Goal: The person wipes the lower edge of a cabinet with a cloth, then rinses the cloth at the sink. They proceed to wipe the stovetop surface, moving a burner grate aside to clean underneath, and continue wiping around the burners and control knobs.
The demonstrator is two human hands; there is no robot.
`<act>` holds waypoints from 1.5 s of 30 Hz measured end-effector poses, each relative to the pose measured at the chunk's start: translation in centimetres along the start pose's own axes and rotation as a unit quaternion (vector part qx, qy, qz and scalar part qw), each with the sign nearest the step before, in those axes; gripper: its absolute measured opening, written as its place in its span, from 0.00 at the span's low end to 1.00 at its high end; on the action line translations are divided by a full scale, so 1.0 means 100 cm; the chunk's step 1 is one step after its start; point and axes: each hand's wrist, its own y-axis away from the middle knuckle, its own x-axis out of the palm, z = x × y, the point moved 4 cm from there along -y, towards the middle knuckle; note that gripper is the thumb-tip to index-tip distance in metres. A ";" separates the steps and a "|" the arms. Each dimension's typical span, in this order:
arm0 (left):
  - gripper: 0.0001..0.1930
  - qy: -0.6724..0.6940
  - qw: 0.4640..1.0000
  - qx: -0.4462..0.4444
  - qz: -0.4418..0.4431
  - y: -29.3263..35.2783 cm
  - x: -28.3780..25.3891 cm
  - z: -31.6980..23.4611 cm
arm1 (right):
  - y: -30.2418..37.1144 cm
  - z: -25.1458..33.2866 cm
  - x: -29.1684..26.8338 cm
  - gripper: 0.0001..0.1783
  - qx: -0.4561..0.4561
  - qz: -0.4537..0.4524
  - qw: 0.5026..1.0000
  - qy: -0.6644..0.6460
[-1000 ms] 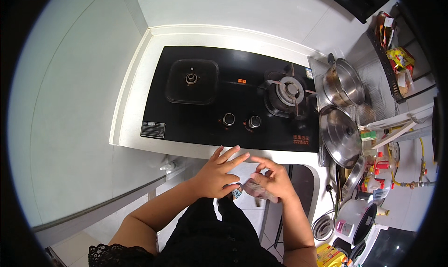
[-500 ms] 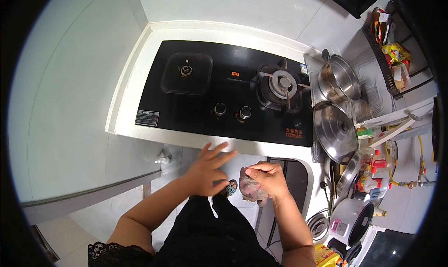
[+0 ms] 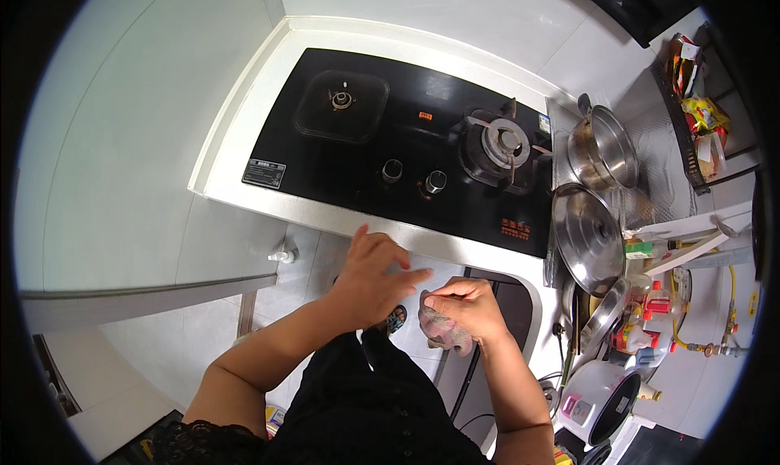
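My right hand is closed on a crumpled, pinkish-grey cloth, pinched at its top so the rest hangs below the fingers. To its left is my left hand, with nothing in it and its fingers apart and partly bent, one pointing toward the cloth without touching it. Both hands are in front of the counter's near edge. Beyond them lies a black glass gas stove with two knobs. Its right burner carries a pan support; the left burner is bare.
Right of the stove stand a steel pot and a large steel lid. Nearer are several bottles and a white rice cooker. A rack with packets hangs on the right wall. A white wall rises at the left.
The view has turned slightly, shifting the stove in the picture. My left hand's fingers have bent from a wider spread and point toward the right hand. The right hand keeps the cloth.
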 end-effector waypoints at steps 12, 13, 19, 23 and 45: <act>0.05 0.071 0.994 -0.068 0.038 0.037 0.014 0.006 | -0.003 -0.003 0.016 0.10 0.029 0.097 0.992 0.071; 0.06 0.065 0.994 -0.085 0.022 0.045 0.012 0.009 | -0.004 -0.003 0.018 0.12 0.036 0.101 0.991 0.076; 0.09 0.175 0.936 -0.303 -0.031 0.180 -0.011 0.067 | -0.007 -0.005 0.013 0.16 0.025 0.094 0.990 0.097; 0.60 0.030 0.700 -0.673 0.235 0.529 0.045 0.098 | -0.014 -0.013 0.004 0.17 0.034 0.102 0.990 0.093; 0.28 0.083 0.948 -0.253 -0.174 0.047 0.029 0.110 | -0.116 0.000 0.043 0.11 -0.152 -0.138 0.978 -0.038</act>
